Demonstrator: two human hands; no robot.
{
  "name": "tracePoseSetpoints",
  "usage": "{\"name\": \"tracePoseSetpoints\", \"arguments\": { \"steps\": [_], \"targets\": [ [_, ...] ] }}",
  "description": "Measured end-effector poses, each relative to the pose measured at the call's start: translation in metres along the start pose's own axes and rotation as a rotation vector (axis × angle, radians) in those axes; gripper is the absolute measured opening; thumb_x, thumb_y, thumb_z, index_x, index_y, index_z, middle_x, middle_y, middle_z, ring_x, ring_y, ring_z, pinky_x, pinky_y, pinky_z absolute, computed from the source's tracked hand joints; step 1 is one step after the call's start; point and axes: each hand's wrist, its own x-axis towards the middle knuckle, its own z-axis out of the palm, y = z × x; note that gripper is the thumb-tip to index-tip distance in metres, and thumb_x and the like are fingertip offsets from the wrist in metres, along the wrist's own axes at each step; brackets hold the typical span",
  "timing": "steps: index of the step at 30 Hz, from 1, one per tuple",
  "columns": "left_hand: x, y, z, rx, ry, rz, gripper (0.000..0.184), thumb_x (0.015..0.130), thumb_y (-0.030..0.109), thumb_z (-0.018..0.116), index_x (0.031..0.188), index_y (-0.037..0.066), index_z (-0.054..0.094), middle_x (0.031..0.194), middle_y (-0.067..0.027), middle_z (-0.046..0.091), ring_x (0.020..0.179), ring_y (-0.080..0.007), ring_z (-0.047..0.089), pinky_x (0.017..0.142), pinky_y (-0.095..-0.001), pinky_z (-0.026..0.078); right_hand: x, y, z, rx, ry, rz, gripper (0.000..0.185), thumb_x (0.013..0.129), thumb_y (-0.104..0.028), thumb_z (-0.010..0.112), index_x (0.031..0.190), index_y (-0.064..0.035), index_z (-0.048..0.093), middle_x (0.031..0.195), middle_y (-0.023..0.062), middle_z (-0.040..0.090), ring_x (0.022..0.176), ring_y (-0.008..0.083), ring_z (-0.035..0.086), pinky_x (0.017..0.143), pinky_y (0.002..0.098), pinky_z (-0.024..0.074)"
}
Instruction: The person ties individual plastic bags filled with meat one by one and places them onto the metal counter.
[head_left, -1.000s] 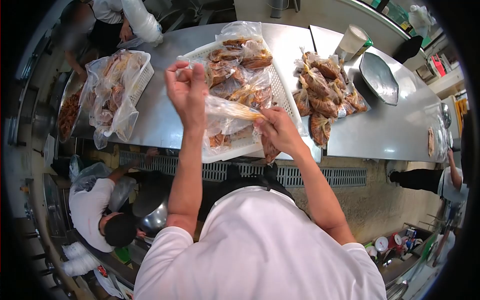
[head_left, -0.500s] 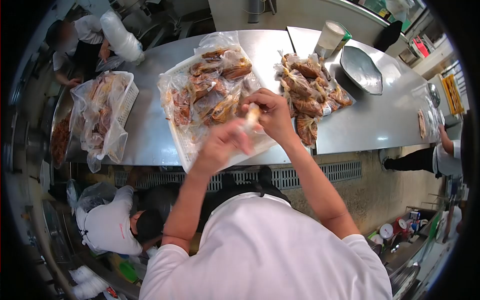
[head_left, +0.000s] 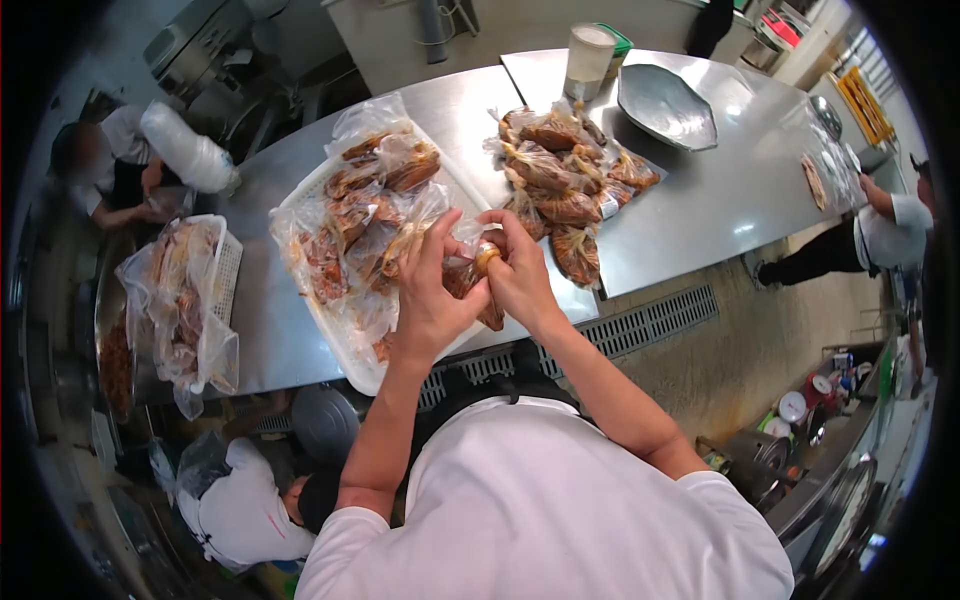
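Observation:
Between my hands is a clear plastic bag of brown food point(head_left: 489, 316), its contents showing below my fingers. My left hand point(head_left: 437, 292) curls around the bag's left side, thumb pointing right. At the gathered upper part of the bag, my right hand point(head_left: 522, 278) pinches with thumb and fingers. Both hands are over the near right side of a white plastic basket point(head_left: 358, 378). More bagged pieces of brown food point(head_left: 350, 215) lie in that basket. To the right, a pile of tied bags point(head_left: 560, 180) rests on the steel table.
The steel table point(head_left: 690, 215) carries a dark platter point(head_left: 668, 108) and a tall translucent container point(head_left: 590, 62). Another lined basket point(head_left: 228, 275) stands left, beside a metal pan point(head_left: 112, 365). Co-workers are at far left point(head_left: 125, 165), lower left point(head_left: 245, 505) and right point(head_left: 893, 225).
My hands, blurred and higher before, are now closer together around the bag, with brown contents hanging below. The view has turned, shifting the table items leftward.

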Motion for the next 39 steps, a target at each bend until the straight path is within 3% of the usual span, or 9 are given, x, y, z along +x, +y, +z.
{"name": "tracePoseSetpoints", "arguments": {
  "steps": [8, 12, 14, 16, 20, 27, 30, 36, 39],
  "targets": [
    [0.001, -0.01, 0.049, 0.114, 0.191, 0.17, 0.043, 0.067, 0.001, 0.073, 0.109, 0.007, 0.065, 0.086, -0.006, 0.066, 0.086, -0.0263, 0.062, 0.088, -0.0405, 0.044, -0.009, 0.021, -0.044, -0.025, 0.045, -0.064, 0.014, 0.083, 0.001, 0.07, 0.096, 0.0029, 0.07, 0.085, 0.0042, 0.069, 0.078, 0.0107, 0.061, 0.071, 0.0276, 0.0525],
    [0.014, -0.018, 0.058, -0.029, 0.131, 0.104, 0.033, 0.068, -0.005, 0.07, 0.099, 0.005, 0.066, 0.08, -0.0076, 0.068, 0.079, -0.0285, 0.063, 0.082, -0.0399, 0.049, -0.01, 0.021, -0.076, 0.168, -0.248, -0.016, 0.016, 0.086, -0.009, 0.078, 0.098, -0.0017, 0.07, 0.095, -0.0022, 0.057, 0.088, 0.0071, 0.054, 0.071, 0.0231, 0.0477],
    [0.019, -0.02, 0.059, -0.466, -0.154, -0.148, 0.027, 0.07, -0.006, 0.069, 0.095, 0.004, 0.066, 0.08, -0.0078, 0.068, 0.082, -0.0296, 0.063, 0.079, -0.0377, 0.051, -0.009, 0.022, -0.092, 0.24, -0.337, 0.028, 0.016, 0.089, -0.011, 0.076, 0.103, -0.0036, 0.072, 0.099, -0.0032, 0.052, 0.094, 0.0068, 0.051, 0.074, 0.0221, 0.0464],
    [0.025, -0.006, 0.059, -0.371, -0.208, 0.006, 0.014, 0.078, -0.007, 0.068, 0.089, 0.001, 0.066, 0.092, -0.0084, 0.068, 0.084, -0.0182, 0.068, 0.081, -0.0295, 0.053, -0.009, 0.023, -0.102, 0.362, -0.4, 0.082, 0.019, 0.092, -0.014, 0.074, 0.108, -0.0035, 0.072, 0.1, -0.0032, 0.05, 0.096, 0.0066, 0.05, 0.077, 0.022, 0.0461],
    [0.028, 0.018, 0.061, -0.035, -0.255, 0.235, 0.016, 0.081, -0.001, 0.071, 0.096, 0.002, 0.065, 0.088, -0.0065, 0.07, 0.081, -0.0164, 0.066, 0.076, -0.0318, 0.051, -0.017, 0.031, -0.106, 0.27, -0.094, -0.049, 0.017, 0.086, -0.006, 0.079, 0.101, 0.0006, 0.075, 0.101, 0.0008, 0.062, 0.092, 0.0087, 0.059, 0.077, 0.0227, 0.0488],
    [0.029, 0.015, 0.09, -0.165, -0.34, -0.059, 0.013, 0.085, 0.004, 0.076, 0.091, 0.0, 0.065, 0.082, -0.0066, 0.067, 0.073, -0.0149, 0.063, 0.067, -0.0322, 0.049, -0.015, 0.032, -0.09, -0.261, 0.303, -0.405, 0.015, 0.076, -0.001, 0.081, 0.087, 0.0011, 0.071, 0.083, 0.0096, 0.07, 0.074, 0.0162, 0.066, 0.066, 0.0302, 0.0528],
    [0.02, 0.031, 0.093, -0.114, -0.279, 0.411, 0.011, 0.086, 0.004, 0.075, 0.087, 0.0, 0.065, 0.079, -0.0069, 0.066, 0.069, -0.014, 0.06, 0.064, -0.0301, 0.048, -0.003, 0.037, -0.108, -0.256, 0.207, -0.348, 0.016, 0.077, -0.008, 0.079, 0.081, -0.0023, 0.064, 0.078, 0.0103, 0.066, 0.067, 0.0201, 0.062, 0.06, 0.0342, 0.0483],
    [0.043, 0.01, 0.07, -0.412, -0.178, -0.023, 0.015, 0.092, 0.002, 0.07, 0.107, 0.003, 0.066, 0.091, -0.0027, 0.066, 0.077, -0.0107, 0.062, 0.071, -0.0251, 0.051, 0.098, 0.042, -0.164, -0.415, 0.671, -0.363, 0.02, 0.085, -0.009, 0.077, 0.102, -0.0019, 0.07, 0.081, 0.008, 0.073, 0.074, 0.0155, 0.068, 0.068, 0.0302, 0.0526],
    [0.047, -0.014, 0.048, -0.344, -0.12, -0.146, 0.023, 0.094, 0.001, 0.069, 0.116, 0.004, 0.064, 0.096, -0.0027, 0.066, 0.08, -0.011, 0.063, 0.074, -0.0253, 0.053, 0.124, 0.06, -0.179, -0.508, 0.608, -0.244, 0.025, 0.085, -0.005, 0.075, 0.109, -0.0035, 0.069, 0.088, 0.0099, 0.075, 0.081, 0.0178, 0.072, 0.071, 0.0323, 0.0549]
  ]
}}
